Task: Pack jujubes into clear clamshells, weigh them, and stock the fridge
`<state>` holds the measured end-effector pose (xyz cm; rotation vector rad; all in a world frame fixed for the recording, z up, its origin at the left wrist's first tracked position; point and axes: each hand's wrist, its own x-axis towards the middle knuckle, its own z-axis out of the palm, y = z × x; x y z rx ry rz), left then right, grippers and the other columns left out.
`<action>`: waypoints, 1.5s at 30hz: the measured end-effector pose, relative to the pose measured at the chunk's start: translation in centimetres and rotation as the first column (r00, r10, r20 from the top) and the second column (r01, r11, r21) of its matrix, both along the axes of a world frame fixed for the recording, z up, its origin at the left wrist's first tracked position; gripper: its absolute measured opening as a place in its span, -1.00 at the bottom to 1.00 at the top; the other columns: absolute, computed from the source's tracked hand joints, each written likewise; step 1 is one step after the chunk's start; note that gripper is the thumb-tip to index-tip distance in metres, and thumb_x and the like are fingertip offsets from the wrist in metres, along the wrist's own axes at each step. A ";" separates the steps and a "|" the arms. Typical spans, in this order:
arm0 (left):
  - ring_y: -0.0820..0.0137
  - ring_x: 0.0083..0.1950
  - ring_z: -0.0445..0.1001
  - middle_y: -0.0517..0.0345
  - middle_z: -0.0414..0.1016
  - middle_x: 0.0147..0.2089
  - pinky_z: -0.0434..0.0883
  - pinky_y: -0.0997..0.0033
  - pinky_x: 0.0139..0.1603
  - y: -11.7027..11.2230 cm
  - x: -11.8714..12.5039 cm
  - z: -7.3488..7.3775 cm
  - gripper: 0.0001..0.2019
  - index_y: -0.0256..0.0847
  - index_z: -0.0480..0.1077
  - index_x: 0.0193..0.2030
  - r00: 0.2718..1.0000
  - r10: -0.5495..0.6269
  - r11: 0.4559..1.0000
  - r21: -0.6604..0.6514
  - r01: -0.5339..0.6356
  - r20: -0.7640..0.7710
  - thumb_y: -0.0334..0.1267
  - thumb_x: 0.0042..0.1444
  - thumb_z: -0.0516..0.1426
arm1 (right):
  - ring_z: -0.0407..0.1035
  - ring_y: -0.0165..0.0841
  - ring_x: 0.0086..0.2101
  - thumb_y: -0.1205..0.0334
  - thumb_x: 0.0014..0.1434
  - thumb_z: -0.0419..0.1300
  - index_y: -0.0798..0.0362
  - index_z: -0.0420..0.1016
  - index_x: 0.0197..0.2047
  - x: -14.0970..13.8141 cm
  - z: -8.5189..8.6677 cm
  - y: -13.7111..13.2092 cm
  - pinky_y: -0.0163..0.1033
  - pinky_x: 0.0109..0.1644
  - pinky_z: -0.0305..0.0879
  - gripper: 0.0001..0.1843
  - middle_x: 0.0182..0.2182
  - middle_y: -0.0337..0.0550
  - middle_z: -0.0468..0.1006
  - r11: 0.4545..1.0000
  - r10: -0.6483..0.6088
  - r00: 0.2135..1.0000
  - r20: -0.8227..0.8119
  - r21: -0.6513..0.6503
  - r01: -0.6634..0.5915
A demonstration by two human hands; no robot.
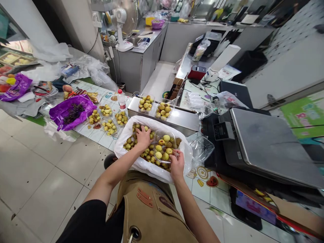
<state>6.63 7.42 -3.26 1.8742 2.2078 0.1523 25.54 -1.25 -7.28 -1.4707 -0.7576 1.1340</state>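
I am spreading my left hand point(143, 137) over yellow-green fruit point(130, 143) in a white bag point(121, 152), my right hand point(177, 165) pinching the rim of a clear tub point(162, 148).

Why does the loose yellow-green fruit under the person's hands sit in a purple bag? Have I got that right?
Not quite, the bag's colour is wrong: the head view shows the loose yellow-green fruit under the person's left hand and right hand sitting in a white plastic bag.
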 end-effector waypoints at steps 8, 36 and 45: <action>-0.22 0.34 0.22 -0.28 0.21 0.32 0.38 -0.20 0.24 0.3 0.1 -0.4 -0.52 -0.08 0.46 0.25 0.955 -0.287 0.958 -0.001 0.288 0.071 -0.23 0.19 0.32 | 0.39 -0.28 -0.29 0.03 -0.07 0.30 -0.07 0.38 -0.09 0.0 0.5 -0.2 -0.20 -0.23 0.36 -0.56 -0.27 -0.29 0.51 1.000 0.004 1.000 0.001 -0.006 -0.004; 0.12 -0.01 0.62 -0.04 0.52 0.12 0.54 0.20 0.15 2.0 -1.5 -1.9 -0.63 -0.06 0.61 0.07 0.831 -0.393 0.907 0.017 0.421 0.394 -0.15 0.10 0.39 | 0.44 -0.27 -0.26 0.02 0.02 0.25 -0.10 0.37 -0.07 0.2 0.1 -0.2 -0.19 -0.20 0.43 -0.61 -0.22 -0.28 0.53 1.000 0.007 1.000 0.020 0.014 -0.008; 0.20 -0.02 0.62 0.11 0.66 -0.05 0.55 0.26 0.11 -2.0 -4.0 4.9 -0.73 -0.08 0.59 0.01 0.721 -0.206 0.976 0.187 0.108 0.661 -0.03 0.27 0.27 | 0.46 -0.18 -0.09 0.07 -0.02 0.35 -0.13 0.34 -0.03 -0.4 0.7 -0.2 -0.08 -0.09 0.54 -0.53 -0.10 -0.22 0.54 0.999 0.029 0.999 -0.041 -0.017 -0.029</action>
